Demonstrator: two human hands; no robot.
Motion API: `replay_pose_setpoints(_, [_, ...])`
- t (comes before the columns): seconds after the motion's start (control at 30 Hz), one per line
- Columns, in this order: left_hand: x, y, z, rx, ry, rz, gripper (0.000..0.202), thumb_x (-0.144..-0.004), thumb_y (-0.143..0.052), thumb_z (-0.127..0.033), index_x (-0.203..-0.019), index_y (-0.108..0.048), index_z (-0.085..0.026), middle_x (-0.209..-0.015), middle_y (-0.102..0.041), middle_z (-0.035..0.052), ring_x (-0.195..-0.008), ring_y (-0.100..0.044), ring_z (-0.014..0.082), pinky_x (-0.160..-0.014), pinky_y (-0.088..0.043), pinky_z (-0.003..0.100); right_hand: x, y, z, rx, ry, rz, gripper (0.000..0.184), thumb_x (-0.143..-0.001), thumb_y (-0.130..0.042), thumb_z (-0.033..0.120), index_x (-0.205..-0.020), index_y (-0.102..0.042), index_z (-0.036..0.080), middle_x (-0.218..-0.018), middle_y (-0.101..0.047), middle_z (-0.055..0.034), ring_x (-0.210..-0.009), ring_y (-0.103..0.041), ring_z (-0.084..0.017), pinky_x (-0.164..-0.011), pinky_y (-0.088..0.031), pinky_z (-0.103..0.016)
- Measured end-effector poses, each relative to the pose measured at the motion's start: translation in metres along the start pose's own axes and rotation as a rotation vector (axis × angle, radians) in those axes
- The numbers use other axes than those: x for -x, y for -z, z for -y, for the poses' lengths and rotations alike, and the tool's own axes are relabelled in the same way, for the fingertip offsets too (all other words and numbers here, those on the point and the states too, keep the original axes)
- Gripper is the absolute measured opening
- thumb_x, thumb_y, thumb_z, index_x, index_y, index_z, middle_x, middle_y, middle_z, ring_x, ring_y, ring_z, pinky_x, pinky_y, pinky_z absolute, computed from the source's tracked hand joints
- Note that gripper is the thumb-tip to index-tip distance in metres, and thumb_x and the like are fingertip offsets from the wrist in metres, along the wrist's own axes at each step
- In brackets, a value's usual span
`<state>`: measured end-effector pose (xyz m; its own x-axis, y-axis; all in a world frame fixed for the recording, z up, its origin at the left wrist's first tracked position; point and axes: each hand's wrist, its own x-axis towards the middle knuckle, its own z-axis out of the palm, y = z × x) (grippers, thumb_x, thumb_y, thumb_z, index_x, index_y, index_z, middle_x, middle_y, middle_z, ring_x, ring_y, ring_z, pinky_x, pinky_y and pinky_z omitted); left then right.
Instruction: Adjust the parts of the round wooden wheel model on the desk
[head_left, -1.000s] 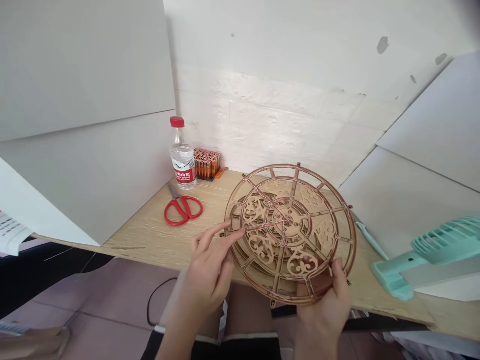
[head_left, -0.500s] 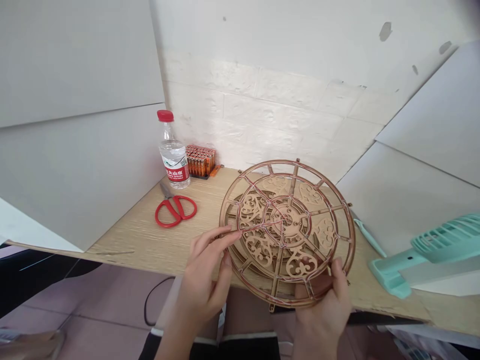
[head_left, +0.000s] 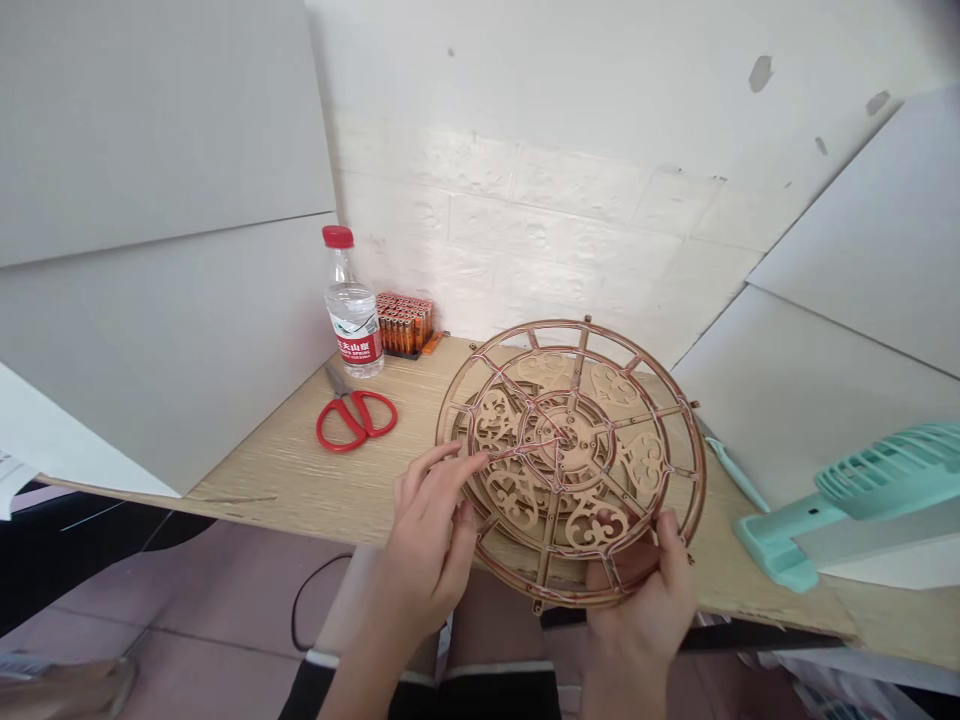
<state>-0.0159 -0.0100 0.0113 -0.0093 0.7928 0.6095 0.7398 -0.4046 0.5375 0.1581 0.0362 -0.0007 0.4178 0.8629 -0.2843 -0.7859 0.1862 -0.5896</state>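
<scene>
A round wooden fretwork wheel (head_left: pixel 570 455) with ornate cut-out patterns and spokes is held tilted over the near edge of the wooden desk (head_left: pixel 315 470). My right hand (head_left: pixel 645 610) grips its lower right rim, thumb on top. My left hand (head_left: pixel 431 540) is at the wheel's left side, its fingers curled and the fingertips touching the rim and a spoke. Part of the wheel's lower rim is hidden by my right thumb.
Red scissors (head_left: pixel 356 418) lie on the desk at the left. Behind them stand a water bottle (head_left: pixel 351 310) with a red cap and a tray of orange batteries (head_left: pixel 405 325). A mint-green fan (head_left: pixel 855 495) sits at the right. White boards enclose the desk.
The view has shifted slightly. My left fingers have curled closer onto the wheel's left rim. My right hand keeps its hold on the lower rim.
</scene>
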Motion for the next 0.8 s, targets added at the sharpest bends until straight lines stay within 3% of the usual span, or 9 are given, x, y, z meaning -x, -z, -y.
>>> replay_pose_setpoints(0.33, [0.000,-0.001,-0.011,-0.012,0.043,0.085,0.049,-0.089,-0.039,-0.009,-0.136,-0.034,-0.024,-0.135,-0.047,0.0059,-0.134,-0.025,0.0225,-0.107,-0.031,0.043,0.002,0.000,-0.001,0.042,0.049,0.058,0.036,-0.081,-0.061,0.035,-0.114,-0.064,0.022,-0.100,-0.071,-0.0007,-0.087,-0.065,-0.015,-0.078,-0.051,-0.030])
replay_pose_setpoints(0.53, [-0.001,-0.004,-0.016,-0.089,0.059,0.143,0.053,-0.089,-0.040,-0.011,-0.138,-0.031,-0.029,-0.141,-0.044,-0.0008,-0.135,-0.019,0.0228,-0.106,-0.025,0.043,0.002,0.000,-0.001,0.081,0.074,0.080,0.034,-0.081,-0.060,0.034,-0.112,-0.064,0.022,-0.098,-0.071,0.0000,-0.087,-0.064,-0.015,-0.077,-0.051,-0.029])
replay_pose_setpoints(0.8, [0.000,-0.010,-0.019,-0.232,0.040,0.143,0.055,-0.089,-0.039,-0.012,-0.140,-0.030,-0.031,-0.142,-0.046,-0.0079,-0.134,-0.020,0.0238,-0.100,-0.018,0.042,0.001,0.004,-0.006,0.058,0.057,0.054,0.017,-0.076,-0.064,0.032,-0.090,-0.063,0.022,-0.089,-0.068,0.0036,-0.081,-0.064,-0.015,-0.073,-0.052,-0.030])
